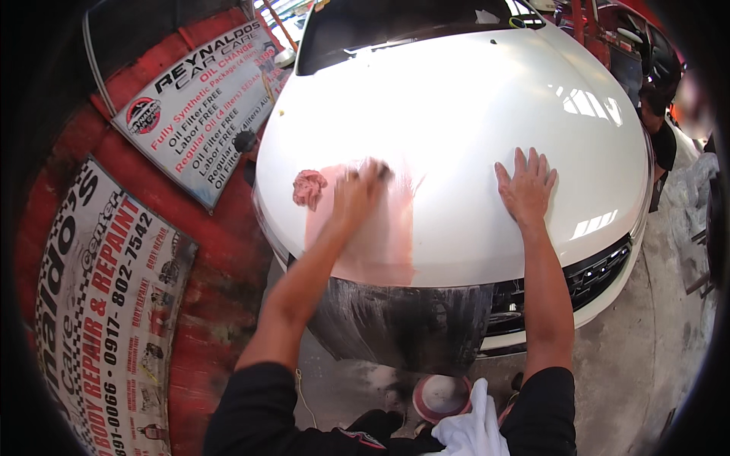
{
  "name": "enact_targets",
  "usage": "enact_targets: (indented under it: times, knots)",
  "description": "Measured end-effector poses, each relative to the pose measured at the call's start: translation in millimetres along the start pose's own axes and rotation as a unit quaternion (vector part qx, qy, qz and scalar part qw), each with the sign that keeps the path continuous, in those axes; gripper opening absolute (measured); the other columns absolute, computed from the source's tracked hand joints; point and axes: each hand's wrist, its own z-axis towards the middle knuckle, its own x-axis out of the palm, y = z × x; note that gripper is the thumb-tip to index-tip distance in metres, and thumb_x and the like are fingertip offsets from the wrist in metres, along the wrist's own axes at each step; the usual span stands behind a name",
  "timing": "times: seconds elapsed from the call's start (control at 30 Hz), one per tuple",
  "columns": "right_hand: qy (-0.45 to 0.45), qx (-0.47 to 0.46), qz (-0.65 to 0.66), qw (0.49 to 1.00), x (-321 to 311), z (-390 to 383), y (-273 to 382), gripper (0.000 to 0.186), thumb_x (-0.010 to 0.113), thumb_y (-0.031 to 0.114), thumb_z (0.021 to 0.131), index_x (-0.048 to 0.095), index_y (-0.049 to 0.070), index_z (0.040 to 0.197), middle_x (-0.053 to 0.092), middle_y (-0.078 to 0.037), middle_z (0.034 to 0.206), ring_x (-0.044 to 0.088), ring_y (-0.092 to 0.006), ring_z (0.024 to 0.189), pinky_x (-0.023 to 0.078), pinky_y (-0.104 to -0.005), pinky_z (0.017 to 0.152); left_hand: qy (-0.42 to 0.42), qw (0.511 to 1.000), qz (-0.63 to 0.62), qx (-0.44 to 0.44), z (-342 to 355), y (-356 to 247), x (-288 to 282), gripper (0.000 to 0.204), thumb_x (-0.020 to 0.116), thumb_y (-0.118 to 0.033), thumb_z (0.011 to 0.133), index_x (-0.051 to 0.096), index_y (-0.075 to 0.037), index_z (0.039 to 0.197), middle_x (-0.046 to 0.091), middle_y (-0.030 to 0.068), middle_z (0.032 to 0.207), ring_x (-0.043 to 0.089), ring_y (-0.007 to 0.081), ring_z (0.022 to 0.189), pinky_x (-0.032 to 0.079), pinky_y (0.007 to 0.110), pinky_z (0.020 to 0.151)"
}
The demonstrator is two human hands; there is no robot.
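White glossy car hood [464, 114] lies before the person; streaky pink film [388, 247] covers one left-side patch, apparently unevenly, the rest uncoated. The left hand [357, 196] curls around a blurred dark pad [385, 174] there; the right hand [526, 187], empty, spreads flat on the white.

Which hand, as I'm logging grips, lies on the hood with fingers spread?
The right hand, on the bare white hood; the left hand, blurred, is over the pink patch beside the pink lump.
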Motion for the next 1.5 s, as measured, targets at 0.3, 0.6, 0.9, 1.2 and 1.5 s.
enact_targets:
  times: [0.3,0.6,0.9,1.2,1.5]
  knots:
    - [0.012,-0.008,-0.003,1.000,-6,-5,20,0.072,0.048,0.059,0.108,0.047,0.012,0.162,0.037,-0.019,0.171,0.024,-0.0400,0.162,0.010,-0.0634,0.131,0.027,0.994,0.049,-0.092,4,36,-22,0.047,0.062,-0.030,0.104,0.062,-0.010,0.146,0.073,0.0255,0.120,0.066,0.0500,0.103,0.053,0.058,0.093]
    - [-0.002,-0.015,-0.046,0.999,-6,1,-13,0.071,0.046,0.059,0.109,0.047,0.012,0.162,0.039,-0.020,0.170,0.026,-0.0416,0.161,0.013,-0.0657,0.130,0.001,0.996,-0.064,0.067,-110,-26,0,0.061,0.074,-0.017,0.095,0.058,-0.013,0.154,0.071,0.0155,0.140,0.069,0.0416,0.112,0.053,0.054,0.099]
    - [-0.018,0.002,0.012,1.000,-17,-10,-1,0.077,0.057,0.062,0.103,0.053,0.010,0.159,0.043,-0.022,0.166,0.032,-0.0409,0.158,0.015,-0.0634,0.130,-0.008,0.997,0.050,-0.066,-57,-15,1,0.054,0.065,-0.028,0.100,0.058,-0.011,0.150,0.069,0.0222,0.137,0.065,0.0432,0.106,0.048,0.056,0.090]
    - [-0.060,0.122,0.371,0.919,-19,-180,5,0.065,0.067,0.046,0.105,0.064,-0.007,0.142,0.065,-0.028,0.143,0.062,-0.0371,0.132,0.045,-0.0425,0.115,0.073,0.788,-0.545,-0.277,-197,-40,-90,0.052,0.054,-0.035,0.114,0.053,-0.001,0.153,0.070,0.0199,0.134,0.074,0.0357,0.109,0.059,0.043,0.094]
    - [0.114,0.155,0.517,0.834,-73,-401,151,0.054,0.066,0.030,0.109,0.056,0.000,0.153,0.071,-0.011,0.126,0.066,-0.0108,0.103,0.056,-0.0278,0.089,0.117,0.379,-0.887,-0.236,-233,-44,-101,0.055,0.032,-0.040,0.120,0.055,0.001,0.148,0.073,0.0158,0.126,0.074,0.0272,0.103,0.061,0.040,0.091]
